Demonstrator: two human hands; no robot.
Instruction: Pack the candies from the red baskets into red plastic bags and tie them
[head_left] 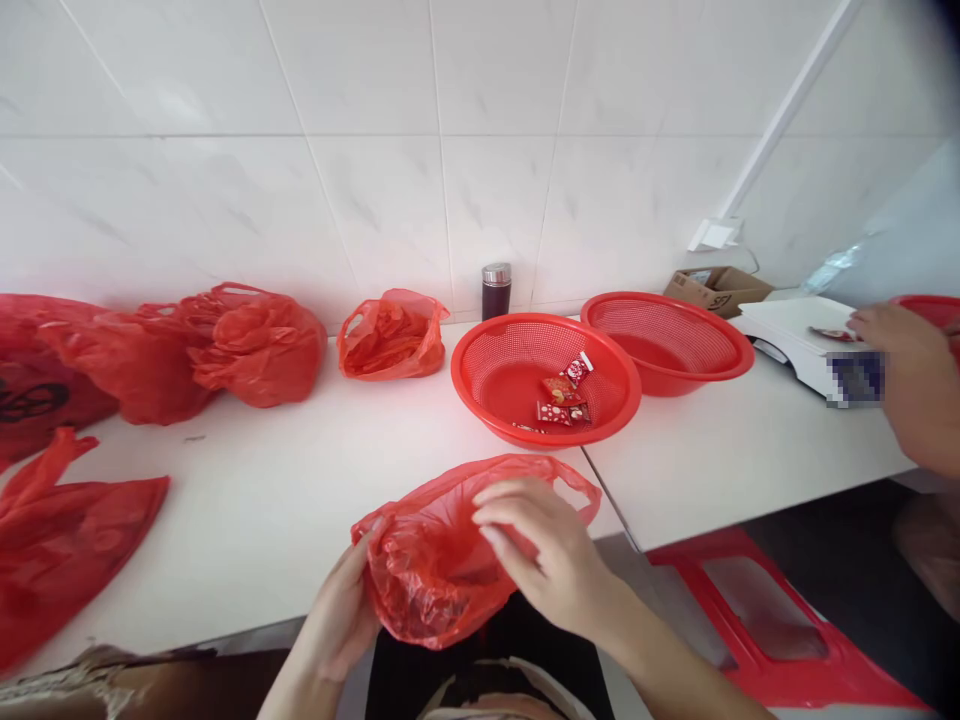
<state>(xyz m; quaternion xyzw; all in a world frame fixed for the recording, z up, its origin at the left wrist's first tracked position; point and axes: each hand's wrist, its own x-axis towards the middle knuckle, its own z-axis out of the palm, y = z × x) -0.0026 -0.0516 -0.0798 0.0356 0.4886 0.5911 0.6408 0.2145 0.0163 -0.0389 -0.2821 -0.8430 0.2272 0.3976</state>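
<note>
- Leftmost, plump red bags (259, 350) line the back edge of the counter (247, 500); a corner bag (82, 550) lies towards the left front, where a stray elbow might push it over the edge.
- Next, a small bag (394, 345) sits near the back edge.
- The left hand (341, 600) has a narrow grip, thumb over the rim, holding the left side of the open bag (431, 590).
- That bag is at the counter's front edge, partly in front of it, mouth up. If the left grip slipped, it would probably sag or drop, as no firm support shows beneath.
- A flask (496, 295) stands by the back edge.
- The right hand (551, 555) is curled over the bag's mouth, fingers close together; I cannot tell whether they hold anything. A hard tug could tear the thin film.
- Beyond, a front basket (491, 375) holds wrapped packets (559, 395); a knock could tip them out.
- Farther right, a rear basket (667, 335) stands near a box (712, 290) at the back edge.
- Rightmost, a co-worker's hand (896, 340) is at a scale (787, 310); leaning on it would likely upset the reading.
</note>
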